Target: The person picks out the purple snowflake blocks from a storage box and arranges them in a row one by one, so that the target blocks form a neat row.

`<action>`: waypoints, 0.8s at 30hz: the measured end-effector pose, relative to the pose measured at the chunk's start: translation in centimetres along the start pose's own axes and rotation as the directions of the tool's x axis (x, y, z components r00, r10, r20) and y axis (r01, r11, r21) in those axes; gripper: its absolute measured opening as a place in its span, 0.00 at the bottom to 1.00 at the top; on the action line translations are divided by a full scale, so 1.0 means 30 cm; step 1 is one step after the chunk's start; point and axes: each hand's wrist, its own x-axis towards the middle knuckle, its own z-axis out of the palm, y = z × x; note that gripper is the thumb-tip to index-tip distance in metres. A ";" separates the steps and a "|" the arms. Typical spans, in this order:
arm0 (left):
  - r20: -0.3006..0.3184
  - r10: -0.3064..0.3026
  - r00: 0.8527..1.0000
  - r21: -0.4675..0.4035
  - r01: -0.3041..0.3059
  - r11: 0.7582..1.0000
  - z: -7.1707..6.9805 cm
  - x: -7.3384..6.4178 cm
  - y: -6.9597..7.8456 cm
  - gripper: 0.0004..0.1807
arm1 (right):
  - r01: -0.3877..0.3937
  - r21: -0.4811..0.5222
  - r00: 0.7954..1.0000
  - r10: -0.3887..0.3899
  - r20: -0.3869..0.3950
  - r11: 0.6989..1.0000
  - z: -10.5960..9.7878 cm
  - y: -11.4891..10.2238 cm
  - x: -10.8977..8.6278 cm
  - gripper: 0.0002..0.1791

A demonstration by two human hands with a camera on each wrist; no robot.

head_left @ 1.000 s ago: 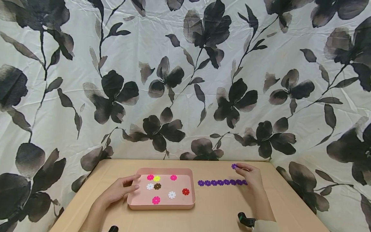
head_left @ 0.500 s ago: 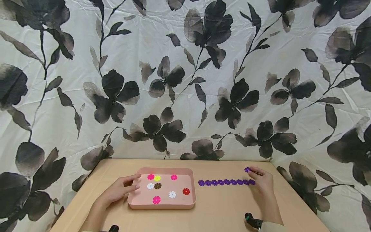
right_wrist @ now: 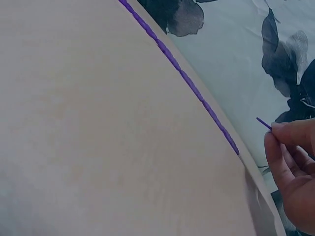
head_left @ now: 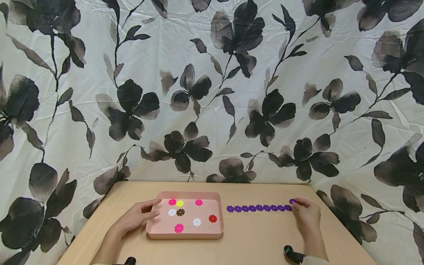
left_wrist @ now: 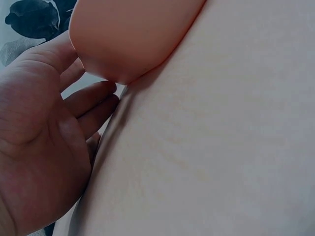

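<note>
A pink tray (head_left: 216, 197) holds flower-shaped pieces: pink ones, two white ones (head_left: 197, 222), a yellow one (head_left: 179, 203), a brown one (head_left: 180, 212) and a red one (head_left: 212, 218). At its left side my left hand (head_left: 134, 218) grips the rim between thumb and fingers. In the left wrist view the tray wall (left_wrist: 123, 34) hides the thumb tip. My right hand (head_left: 308, 217) pinches a purple flower piece (head_left: 292, 201) at its edge. It hovers just above the right end of a row of purple flower pieces (head_left: 259, 208), apart from the table.
Both hands work at a light wooden table (head_left: 255, 235). Behind it hangs a white cloth (head_left: 232, 110) printed with dark flowers. A black device (head_left: 293, 254) sits at the right wrist; another (head_left: 130, 261) shows at the bottom by the left wrist.
My right hand has moved to the right along the row with the purple flower piece, then down towards the row's right end. The left hand and tray have stayed put.
</note>
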 end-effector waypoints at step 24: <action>0.007 -0.009 1.000 -0.032 0.009 0.999 0.001 0.002 -0.006 0.32 | 0.030 -0.136 0.994 -0.044 -0.102 0.990 0.010 0.050 0.014 0.15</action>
